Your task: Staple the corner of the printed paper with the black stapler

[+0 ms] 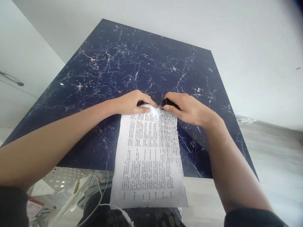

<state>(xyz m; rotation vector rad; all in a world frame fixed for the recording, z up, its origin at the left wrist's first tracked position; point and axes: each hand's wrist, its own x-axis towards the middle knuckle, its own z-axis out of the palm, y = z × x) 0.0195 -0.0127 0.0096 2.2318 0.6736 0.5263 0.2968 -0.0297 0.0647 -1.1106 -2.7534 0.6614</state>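
Observation:
A sheet of printed paper [142, 157] hangs over the table's near edge, its lower end above the lap. Rows of metal staples [169, 132] cover its upper right part. My left hand [134, 102] pinches the top edge of the paper, which curls up a little between thumb and fingers. Wrapped in my right hand [187, 107] is a small black stapler [171, 103], mostly covered by the fingers. Its metal front end meets the paper's top edge, close to my left fingertips. Whether its jaws are pressed together I cannot tell.
The dark blue marbled table [142, 63] stands against white walls. A small silvery piece [198, 90] lies on it beyond my right hand. Below the near edge, a white cable [100, 189] hangs beside a perforated white basket [67, 176] and some clutter.

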